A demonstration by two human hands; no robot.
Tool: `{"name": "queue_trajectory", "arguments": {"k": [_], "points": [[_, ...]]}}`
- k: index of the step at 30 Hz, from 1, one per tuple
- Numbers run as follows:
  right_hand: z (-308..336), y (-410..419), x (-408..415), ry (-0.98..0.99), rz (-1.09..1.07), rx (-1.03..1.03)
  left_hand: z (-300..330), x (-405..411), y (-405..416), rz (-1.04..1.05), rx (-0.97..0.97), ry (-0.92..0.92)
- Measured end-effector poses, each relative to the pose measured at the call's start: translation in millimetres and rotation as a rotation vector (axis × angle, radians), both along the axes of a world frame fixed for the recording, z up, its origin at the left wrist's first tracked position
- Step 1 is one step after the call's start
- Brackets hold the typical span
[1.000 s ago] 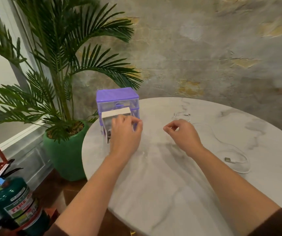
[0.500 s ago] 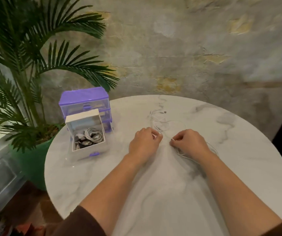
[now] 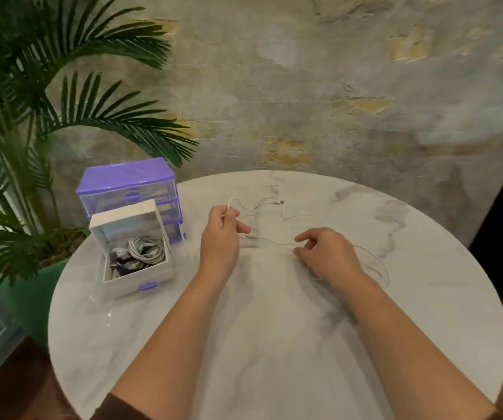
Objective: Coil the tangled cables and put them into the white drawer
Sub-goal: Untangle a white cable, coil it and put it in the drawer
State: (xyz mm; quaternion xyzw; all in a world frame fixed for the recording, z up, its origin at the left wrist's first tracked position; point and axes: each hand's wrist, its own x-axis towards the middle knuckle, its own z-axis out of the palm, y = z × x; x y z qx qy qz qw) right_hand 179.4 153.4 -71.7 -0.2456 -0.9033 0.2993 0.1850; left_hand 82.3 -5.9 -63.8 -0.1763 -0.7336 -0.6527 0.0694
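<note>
Both hands work over the middle of the round marble tabletop [image 3: 274, 344]. The left hand [image 3: 221, 234] is closed in a pinch on a thin white cable [image 3: 304, 218], holding a loop of it lifted just above the surface. The right hand [image 3: 329, 253] rests on the tabletop with its fingers [image 3: 303, 237] curled loosely and its thumb and forefinger at the same cable; whether they actually grip it cannot be told. From the left hand the cable runs in loose bends toward the far edge of the tabletop, where a dark plug lies at its end, and another stretch curves out past the right hand toward the right edge. Near the left edge sits the white drawer [image 3: 132, 253], pulled out and open, with several coiled cables [image 3: 141, 253] already lying inside it. Just behind it, touching, stands a purple drawer unit [image 3: 128, 186]. A palm plant [image 3: 47, 101] in a green pot stands off the left edge.
</note>
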Motion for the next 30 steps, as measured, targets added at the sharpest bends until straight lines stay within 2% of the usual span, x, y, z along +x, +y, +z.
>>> {"name": "queue_trajectory", "arguments": {"k": [2,6,8,12,15,18,20,22,24,27,30], "points": [[2.0,-10.0,-4.0,0.075,0.046,0.024,3.8,2.5,-1.5,-0.031,0.038,0.082],[2.9,-29.7,-12.5,0.097,0.124,0.105,5.9,2.4,-3.0,-0.075,0.152,0.169],[3.6,-36.5,-18.6,0.148,0.136,0.027,6.7,2.1,-4.3,-0.125,0.208,0.147],[14.5,-39.2,-33.6,0.233,0.221,-0.337,10.8,6.7,-4.6,-0.160,0.239,0.123],[15.6,-37.3,-39.4,0.302,0.200,-0.727,13.6,5.9,-9.7,-0.072,0.203,0.124],[13.7,-28.9,-42.3,0.462,0.171,-1.093,16.0,0.6,-18.7,0.011,0.153,0.114],[12.5,-20.4,-43.7,0.505,0.166,-1.185,19.5,-1.6,-21.2,0.023,0.143,0.075],[8.2,-16.2,-47.0,0.451,0.164,-1.161,23.5,-5.1,-21.0,-0.050,0.278,-0.043],[2.5,-17.7,-48.3,0.326,0.173,-1.014,27.7,-8.1,-22.2,-0.185,0.471,-0.178],[-6.3,-20.3,-45.0,0.158,0.276,-0.615,30.9,-11.7,-28.2,-0.278,0.654,-0.283],[-8.5,-16.2,-41.5,0.063,0.314,-0.189,30.3,-15.8,-32.8,-0.245,0.678,-0.243]]}}
